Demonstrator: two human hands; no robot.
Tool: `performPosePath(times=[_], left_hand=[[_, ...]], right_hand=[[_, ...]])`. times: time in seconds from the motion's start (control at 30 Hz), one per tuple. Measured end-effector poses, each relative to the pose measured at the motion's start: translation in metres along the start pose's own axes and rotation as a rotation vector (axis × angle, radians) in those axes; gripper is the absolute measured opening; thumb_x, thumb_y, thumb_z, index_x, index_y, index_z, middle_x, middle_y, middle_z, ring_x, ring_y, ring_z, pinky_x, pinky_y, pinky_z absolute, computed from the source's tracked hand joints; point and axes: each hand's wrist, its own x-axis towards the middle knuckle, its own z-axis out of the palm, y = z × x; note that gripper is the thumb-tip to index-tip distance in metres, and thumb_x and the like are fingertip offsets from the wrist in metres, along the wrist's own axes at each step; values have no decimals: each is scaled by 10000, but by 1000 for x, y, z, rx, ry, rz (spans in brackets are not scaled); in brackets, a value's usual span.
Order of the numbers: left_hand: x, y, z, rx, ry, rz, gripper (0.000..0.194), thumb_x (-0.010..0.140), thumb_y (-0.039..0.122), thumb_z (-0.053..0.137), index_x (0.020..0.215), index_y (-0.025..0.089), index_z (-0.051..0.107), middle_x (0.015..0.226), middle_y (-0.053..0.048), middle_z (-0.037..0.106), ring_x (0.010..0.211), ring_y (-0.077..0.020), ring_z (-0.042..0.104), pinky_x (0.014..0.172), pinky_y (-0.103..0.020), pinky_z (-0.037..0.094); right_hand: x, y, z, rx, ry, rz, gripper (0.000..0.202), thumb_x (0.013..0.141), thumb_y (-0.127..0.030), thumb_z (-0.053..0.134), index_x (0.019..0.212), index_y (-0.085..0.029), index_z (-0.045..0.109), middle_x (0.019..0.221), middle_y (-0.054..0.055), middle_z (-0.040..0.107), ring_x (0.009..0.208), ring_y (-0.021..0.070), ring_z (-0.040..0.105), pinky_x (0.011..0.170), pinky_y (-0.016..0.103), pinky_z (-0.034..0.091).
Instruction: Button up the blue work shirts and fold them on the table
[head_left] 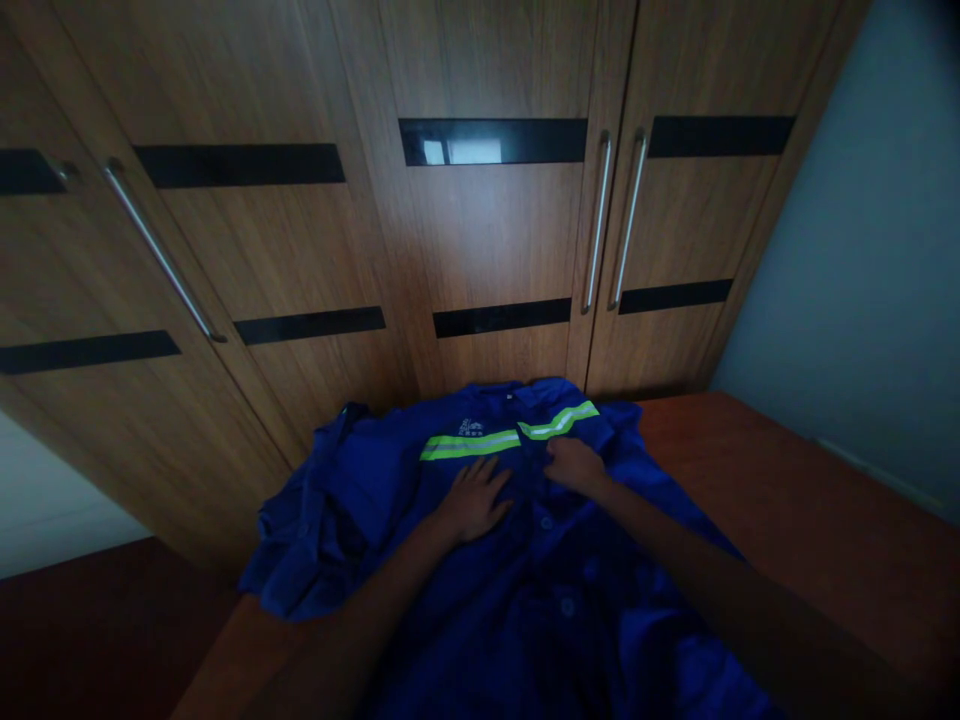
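Note:
A blue work jacket (pixel 465 560) with yellow-green reflective strips across its chest lies spread on a reddish-brown wooden surface, its collar toward the wardrobe. White lettering shows above the strip on the left. My left hand (pixel 476 500) rests flat on the jacket's chest just below that strip, fingers spread. Beside the front opening, my right hand (pixel 574 466) has its fingers curled closed on the jacket's front edge, just under the right strip. Buttons show lower down along the front. The left sleeve in view lies bunched and folded; the lower part of the jacket is dim.
Behind the jacket stands a wooden wardrobe (pixel 495 230) with black inlays and long metal handles (pixel 598 225). The wooden surface (pixel 750 500) stretches to the right, up to a pale blue-grey wall (pixel 862 270). A dark floor (pixel 82 620) shows at the lower left.

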Motion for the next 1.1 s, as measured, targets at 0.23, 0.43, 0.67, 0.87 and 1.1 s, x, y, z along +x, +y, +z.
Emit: performPosePath(times=[0.23, 0.43, 0.67, 0.87, 1.1], left_hand=[[-2, -13, 1, -6, 49, -22, 509, 929, 408, 358, 1401, 220, 378, 1508, -142, 297, 1392, -321, 234, 1085, -540, 238], [-22, -2, -13, -23, 58, -4, 478, 863, 234, 458, 1337, 175, 456, 1432, -154, 412, 1327, -294, 366, 1072, -461, 315], [-79, 38, -38, -129, 50, 52, 365, 853, 234, 469, 1203, 200, 568, 1212, -95, 602, 1120, -236, 563, 981, -357, 433], [-135, 80, -42, -184, 86, -58, 383, 851, 253, 481, 1225, 236, 564, 1284, -71, 572, 1162, -230, 547, 1012, -375, 432], [-201, 72, 9, -88, 166, -55, 529, 802, 240, 557, 1321, 324, 495, 1384, -36, 511, 1201, -246, 541, 979, -400, 497]], right_hand=[[-34, -20, 12, 55, -27, -256, 321, 695, -184, 624, 1013, -223, 627, 913, 6, 689, 856, 150, 633, 742, 211, 441], [-61, 4, 11, 115, 15, -132, 303, 796, -384, 604, 990, -152, 595, 903, 66, 657, 863, 195, 614, 735, 271, 442], [-52, 4, -3, 272, -124, -85, 238, 848, -329, 628, 992, -140, 615, 961, 41, 641, 817, 166, 619, 711, 315, 516], [-61, -18, -15, 405, 3, -162, 306, 909, -338, 547, 1178, -190, 553, 1200, 75, 563, 1007, 202, 583, 843, 397, 508], [-110, 2, -12, 455, 45, -231, 242, 893, -359, 556, 1035, -170, 604, 960, 42, 641, 832, 159, 617, 750, 325, 512]])
